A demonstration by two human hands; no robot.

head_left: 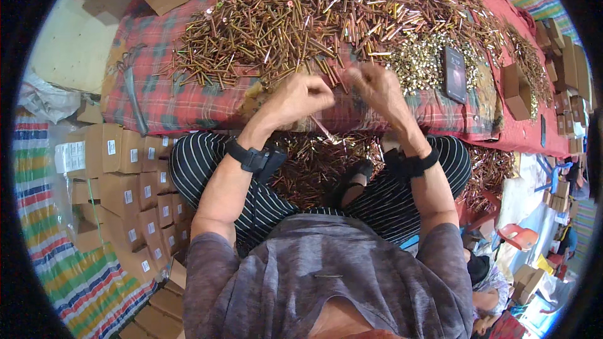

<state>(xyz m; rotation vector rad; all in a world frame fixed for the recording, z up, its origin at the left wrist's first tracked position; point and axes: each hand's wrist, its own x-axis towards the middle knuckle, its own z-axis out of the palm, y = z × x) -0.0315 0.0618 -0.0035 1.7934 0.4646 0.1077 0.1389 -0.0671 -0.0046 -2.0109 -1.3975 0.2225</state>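
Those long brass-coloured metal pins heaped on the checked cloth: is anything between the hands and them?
Nothing visible. The left hand and right hand sit at the near edge of the heap of brass-coloured metal pins.

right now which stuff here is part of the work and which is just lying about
In use:
left hand
right hand
long nails
small pale pieces

Lying about:
dark phone
stacked boxes
open small box
striped sheet

Bright, even daylight with soft shadows; the heap of brass-coloured metal pins glints. The right hand is motion-blurred. Fisheye bends the edges inside a black rim.
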